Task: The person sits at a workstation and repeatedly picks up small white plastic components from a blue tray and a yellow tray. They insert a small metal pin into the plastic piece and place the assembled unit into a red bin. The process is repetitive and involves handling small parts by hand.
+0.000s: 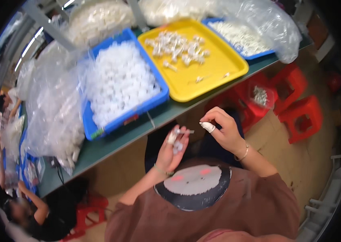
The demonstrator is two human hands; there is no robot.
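Observation:
In front of my brown shirt, my left hand (pixel 170 152) is turned palm up with its fingers curled. It holds a few small translucent white plastic parts (pixel 177 147), and a thin pale rod-like piece (pixel 186 132) sticks out past the fingertips. A white covering wraps its thumb. To its right and apart from it, my right hand (pixel 228 131) is raised with thumb and fingertips pinched together. A white finger cover (pixel 207 126) sits on that thumb. Whatever is between those fingertips is too small to make out.
Ahead on the green table (pixel 110 151) stand a blue tray (pixel 160 96) of white caps, a yellow tray (pixel 219 82) with small white assembled parts, and another blue tray (pixel 255 55). Plastic bags (pixel 53 105) crowd the left. Red stools (pixel 301 117) stand at right; another person (pixel 37 213) sits lower left.

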